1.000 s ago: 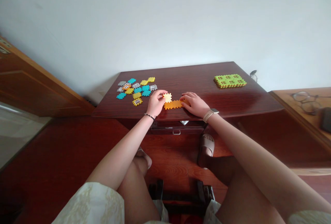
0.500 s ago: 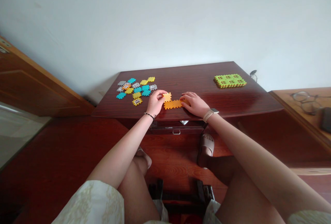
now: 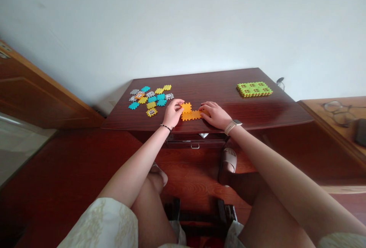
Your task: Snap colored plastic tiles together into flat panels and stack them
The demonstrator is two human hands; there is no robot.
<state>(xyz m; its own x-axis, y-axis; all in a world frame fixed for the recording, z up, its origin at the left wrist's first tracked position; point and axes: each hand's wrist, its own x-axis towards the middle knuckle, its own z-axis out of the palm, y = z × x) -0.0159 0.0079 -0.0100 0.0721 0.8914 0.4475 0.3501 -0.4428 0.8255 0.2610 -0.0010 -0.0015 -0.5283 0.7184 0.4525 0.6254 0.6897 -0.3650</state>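
Note:
My left hand (image 3: 172, 113) pinches an orange interlocking tile (image 3: 187, 107) by its left side, at the far edge of a joined row of orange tiles (image 3: 196, 115). Whether the teeth of the held tile have locked into the row, I cannot tell. Over the right end of that row lies my right hand (image 3: 215, 116), thumb and fingers closed on it and hiding part of it. The row rests flat on the dark red-brown table (image 3: 211, 84) near its front edge.
Loose toothed tiles in teal (image 3: 161, 103), yellow (image 3: 151, 105) and grey (image 3: 135, 92) lie on the table's left part. A stack of green tiles (image 3: 254, 89) sits at the right. Below the front edge is a drawer handle (image 3: 195, 146); glasses (image 3: 340, 114) lie on a side cabinet.
The tile in my left hand has tipped from a raised, light-catching angle to lying nearly level against the row. The row has shifted very slightly right; my right hand stays put.

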